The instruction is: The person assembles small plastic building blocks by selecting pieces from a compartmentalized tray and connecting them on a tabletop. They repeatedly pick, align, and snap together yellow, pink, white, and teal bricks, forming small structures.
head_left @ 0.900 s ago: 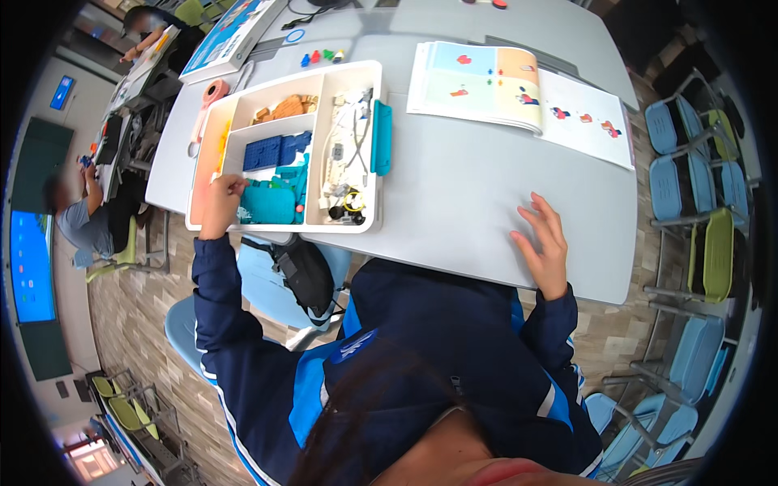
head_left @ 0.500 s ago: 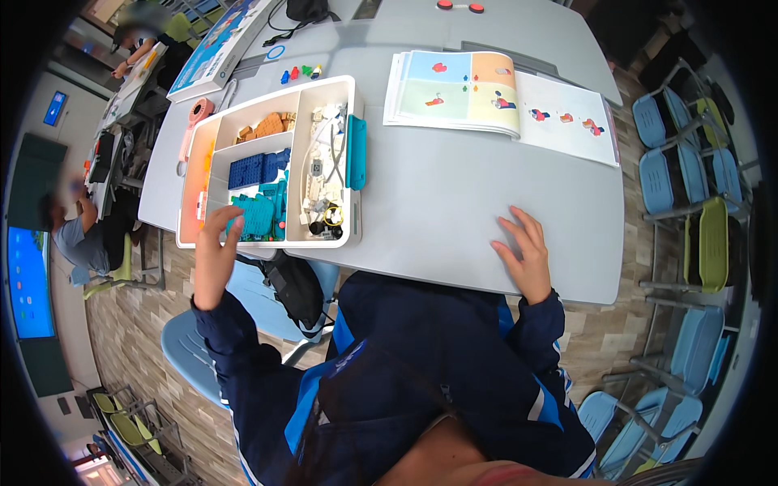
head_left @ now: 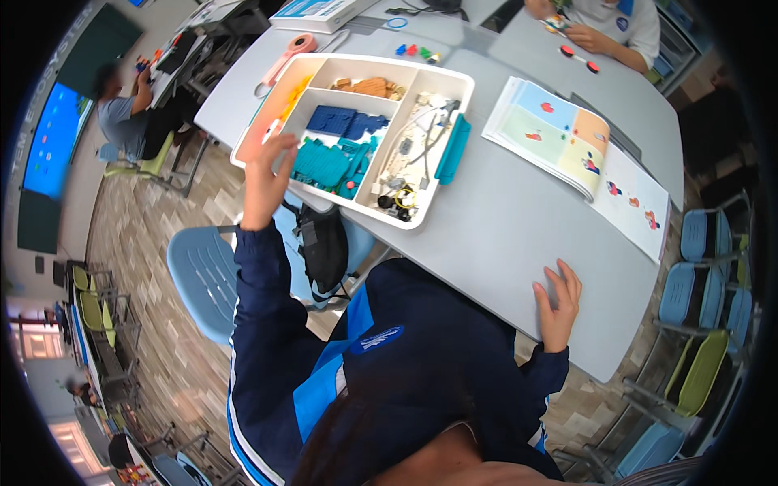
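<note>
My left hand (head_left: 267, 182) is raised at the near left corner of a white tray (head_left: 395, 121) of building bricks. Its thumb and fingers are apart, with nothing visible between them. The fingertips hover by the teal bricks (head_left: 322, 164), next to the compartment of orange and yellow pieces (head_left: 293, 99). Behind the teal ones lie dark blue plates (head_left: 332, 121); white and grey parts (head_left: 412, 142) fill the right compartment. Near the table's front edge my right hand (head_left: 559, 312) rests on the grey surface, fingers spread and holding nothing.
An open picture booklet (head_left: 559, 134) lies on the right. Beyond the tray are small coloured figures (head_left: 419, 52), a pink handheld device (head_left: 293, 50) and a box (head_left: 320, 12). Across the table, another person's hands (head_left: 579, 36) hold small pieces. A blue chair (head_left: 203, 279) stands at left.
The view has turned, so the tray and booklet sit at a new slant. Another person's hands have come into sight across the table. Both my hands stay open in much the same places.
</note>
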The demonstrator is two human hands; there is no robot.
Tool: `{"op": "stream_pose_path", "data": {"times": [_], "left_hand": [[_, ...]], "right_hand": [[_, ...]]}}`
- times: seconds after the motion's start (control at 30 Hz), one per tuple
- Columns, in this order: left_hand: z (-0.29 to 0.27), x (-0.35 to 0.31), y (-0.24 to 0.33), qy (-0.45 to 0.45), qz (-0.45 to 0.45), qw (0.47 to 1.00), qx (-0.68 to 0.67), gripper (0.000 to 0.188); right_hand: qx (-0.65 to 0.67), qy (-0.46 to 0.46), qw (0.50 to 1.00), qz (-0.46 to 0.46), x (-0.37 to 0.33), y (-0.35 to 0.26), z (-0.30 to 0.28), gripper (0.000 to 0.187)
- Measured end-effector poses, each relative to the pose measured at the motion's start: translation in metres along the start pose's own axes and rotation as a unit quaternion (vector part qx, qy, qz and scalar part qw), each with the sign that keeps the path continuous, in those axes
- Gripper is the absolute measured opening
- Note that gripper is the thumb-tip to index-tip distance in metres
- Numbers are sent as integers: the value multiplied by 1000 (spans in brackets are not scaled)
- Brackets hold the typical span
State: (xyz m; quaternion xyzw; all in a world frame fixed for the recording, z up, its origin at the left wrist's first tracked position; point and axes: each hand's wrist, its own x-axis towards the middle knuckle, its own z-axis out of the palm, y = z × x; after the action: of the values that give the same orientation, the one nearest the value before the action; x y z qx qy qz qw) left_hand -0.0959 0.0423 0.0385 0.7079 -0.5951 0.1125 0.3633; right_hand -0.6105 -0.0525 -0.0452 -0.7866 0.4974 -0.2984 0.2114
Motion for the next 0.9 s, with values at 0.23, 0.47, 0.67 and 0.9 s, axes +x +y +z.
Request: {"op": "stream_pose_path", "data": {"times": [0.23, 0.47, 0.67, 0.9], "left_hand": [[-32, 44, -109, -34, -71, 996, 32, 22], [-4, 92, -159, -241, -69, 968, 14, 22], [39, 118, -193, -314, -59, 946, 53, 37], [58, 126, -208, -354, 3, 932, 76, 31]], "right_hand": [[1, -11, 1000, 5, 3, 0, 0, 29], [10, 2, 999, 45, 6, 2, -1, 27], [-12, 17, 998, 63, 9, -5, 5, 25], [-48, 37, 995, 84, 10, -5, 9, 23]]}}
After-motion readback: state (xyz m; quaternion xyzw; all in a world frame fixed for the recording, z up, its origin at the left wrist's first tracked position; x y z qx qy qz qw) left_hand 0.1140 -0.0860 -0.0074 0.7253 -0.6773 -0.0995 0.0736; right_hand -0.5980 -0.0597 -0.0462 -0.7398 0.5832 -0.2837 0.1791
